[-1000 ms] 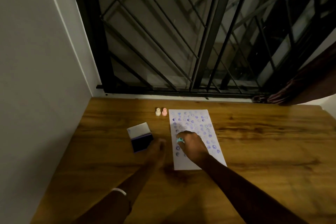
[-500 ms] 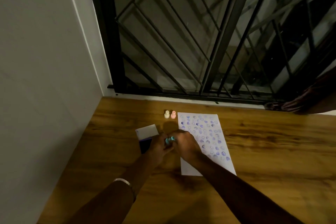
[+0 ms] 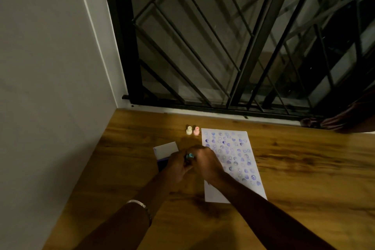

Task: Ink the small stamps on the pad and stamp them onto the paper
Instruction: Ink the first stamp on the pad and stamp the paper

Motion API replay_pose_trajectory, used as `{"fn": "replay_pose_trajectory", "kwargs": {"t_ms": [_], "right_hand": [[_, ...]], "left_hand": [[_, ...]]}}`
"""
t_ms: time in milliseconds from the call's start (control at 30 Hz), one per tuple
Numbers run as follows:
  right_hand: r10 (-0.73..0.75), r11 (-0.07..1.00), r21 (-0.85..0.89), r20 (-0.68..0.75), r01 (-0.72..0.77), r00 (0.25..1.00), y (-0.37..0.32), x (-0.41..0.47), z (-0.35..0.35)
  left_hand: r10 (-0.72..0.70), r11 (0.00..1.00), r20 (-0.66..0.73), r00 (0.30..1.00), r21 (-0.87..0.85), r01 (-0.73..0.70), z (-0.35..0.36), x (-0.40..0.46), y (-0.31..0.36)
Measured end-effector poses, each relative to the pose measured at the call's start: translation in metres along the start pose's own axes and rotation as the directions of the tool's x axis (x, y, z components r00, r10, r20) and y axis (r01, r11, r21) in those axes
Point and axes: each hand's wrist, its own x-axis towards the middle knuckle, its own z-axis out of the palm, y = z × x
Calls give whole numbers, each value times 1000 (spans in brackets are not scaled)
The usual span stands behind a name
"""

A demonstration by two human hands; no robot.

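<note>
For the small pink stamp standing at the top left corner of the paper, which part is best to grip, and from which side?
Grip the small pink stamp at its narrower upper knob, coming from above. It stands upright on its wider base, so the knob points up. The small cream stamp stands close on its left and the white paper sheet lies on its right, so probably pinch front to back, not side to side.

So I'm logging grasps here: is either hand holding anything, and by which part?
A small teal stamp is pinched between both hands; only its top shows, so which hand's fingers grip it, and where, cannot be told.
</note>
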Motion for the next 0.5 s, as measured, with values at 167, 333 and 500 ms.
{"fn": "replay_pose_trajectory", "kwargs": {"t_ms": [167,333,500], "right_hand": [[13,1000,22,2,-13,1000,2,6,2],[1,999,46,-50,1,999,5,8,6],[-3,999,35,-75,6,997,6,21,7]], "left_hand": [[21,998,6,1000,60,-22,-3,4,1],[7,999,0,1000,53,-7,0,5,2],[84,993,-37,996,91,-81,3,8,13]]}}
